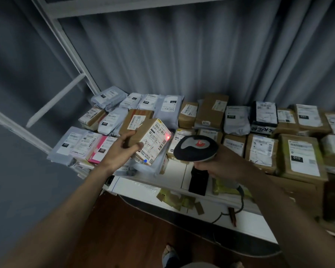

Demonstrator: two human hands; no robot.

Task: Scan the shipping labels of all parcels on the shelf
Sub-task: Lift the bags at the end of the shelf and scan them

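Your left hand (122,149) grips a tilted cardboard parcel (151,140) above the shelf (174,171). Your right hand (219,161) is wrapped round the scanner (195,148), whose red dot (168,137) sits on the parcel's label (155,142)

A grey pleated curtain (182,55) is hanging across the far side, filling most of the background. A white metal shelf frame (70,45) is slanting up at the left. Dark reddish wooden floor (124,229) is showing at the near edge. The light is lying dim over the room.
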